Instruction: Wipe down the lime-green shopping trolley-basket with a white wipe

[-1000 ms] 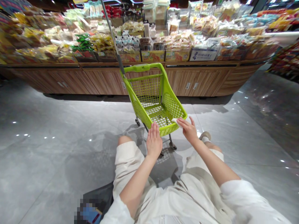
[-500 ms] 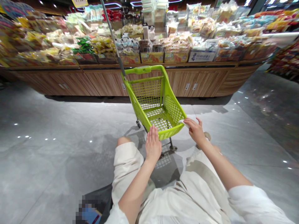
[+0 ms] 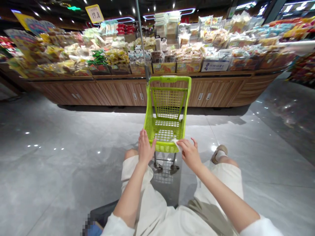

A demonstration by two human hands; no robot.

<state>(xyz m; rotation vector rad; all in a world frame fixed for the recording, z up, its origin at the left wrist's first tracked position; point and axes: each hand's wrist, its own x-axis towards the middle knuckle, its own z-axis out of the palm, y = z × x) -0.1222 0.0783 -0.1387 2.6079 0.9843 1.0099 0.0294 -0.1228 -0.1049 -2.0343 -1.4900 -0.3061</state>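
Note:
A small lime-green shopping cart [image 3: 167,98] stands on the grey floor right in front of me, its basket empty and its handle end away from me. My left hand [image 3: 145,148] rests flat, fingers together, against the cart's near left corner. My right hand [image 3: 189,153] pinches a white wipe [image 3: 176,143] against the near right rim. My knees in pale trousers show below the hands.
A long wooden display counter [image 3: 118,93] piled with packaged snacks runs across the back. A thin metal pole [image 3: 142,36] rises from the cart's far left. A yellow price sign [image 3: 94,13] hangs at upper left. My shoe [image 3: 218,152] sits right of the cart.
The cart has swung from angled to facing straight away from me. My left hand shifted left to the near left corner, and my right hand with the wipe moved left along the near rim.

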